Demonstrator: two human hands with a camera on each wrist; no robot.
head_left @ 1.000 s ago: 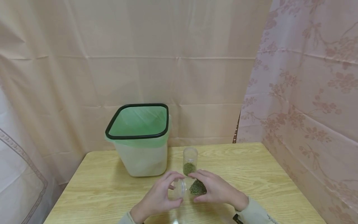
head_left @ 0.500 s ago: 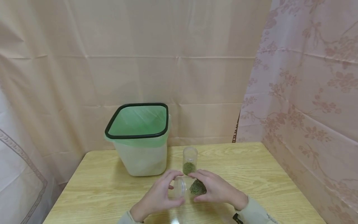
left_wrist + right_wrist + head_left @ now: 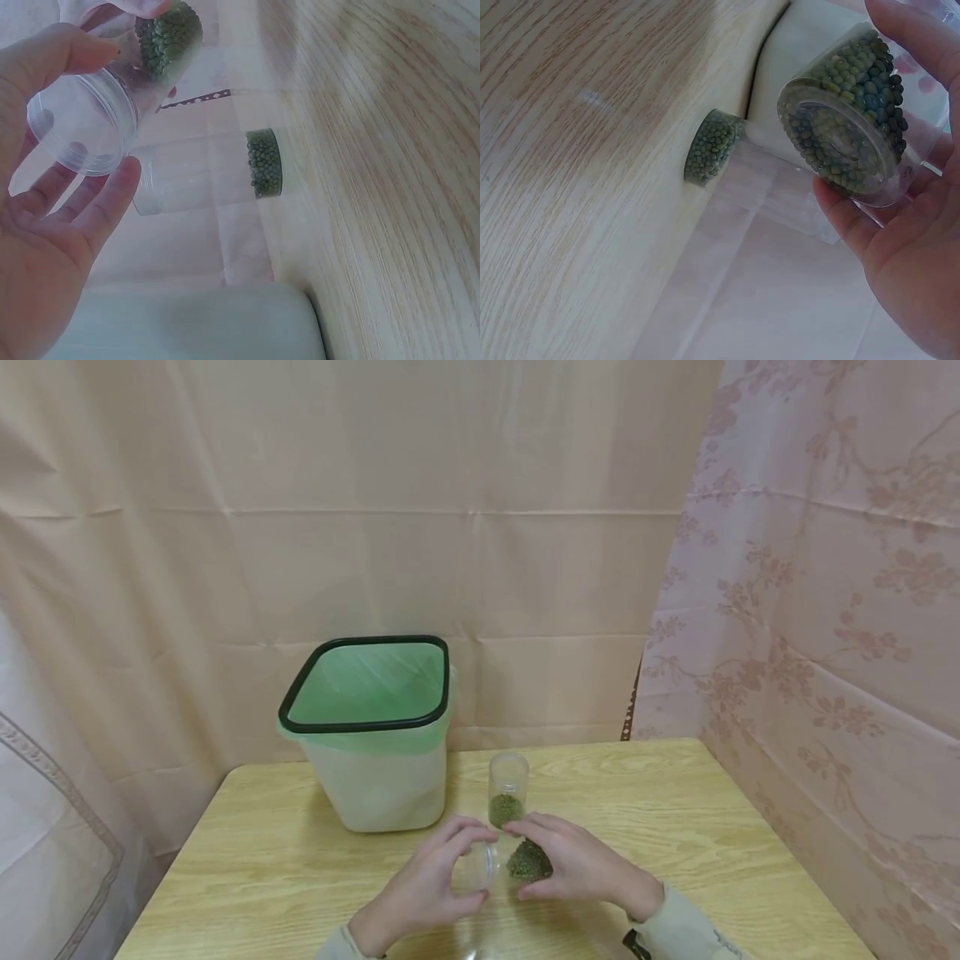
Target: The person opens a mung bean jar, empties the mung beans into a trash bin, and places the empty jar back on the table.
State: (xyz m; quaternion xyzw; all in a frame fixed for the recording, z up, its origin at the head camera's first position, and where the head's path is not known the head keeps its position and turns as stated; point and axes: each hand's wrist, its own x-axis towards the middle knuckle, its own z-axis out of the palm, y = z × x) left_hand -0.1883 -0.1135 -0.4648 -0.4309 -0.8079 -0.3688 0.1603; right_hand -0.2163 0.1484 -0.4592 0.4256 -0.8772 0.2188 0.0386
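Between my two hands a clear plastic jar of mung beans (image 3: 529,862) lies tilted on its side above the table. My left hand (image 3: 429,883) grips its lid end (image 3: 84,124), thumb on one side and fingers on the other. At the bottom end my right hand (image 3: 581,864) holds the jar, with the green beans (image 3: 851,97) gathered there, as the right wrist view shows. Just beyond the hands stands a second clear jar (image 3: 508,789), upright, with mung beans filling its lower part.
A pale bin (image 3: 382,781) with a black rim and a green liner stands at the back left of the wood-grain table (image 3: 637,802). Beige curtain (image 3: 360,510) hangs behind, and a pink floral curtain (image 3: 840,635) on the right.
The jar stays in both hands in nearly the same pose. Left-hand fingers and thumb shift slightly around the lid end; the standing jar and bin stay put.
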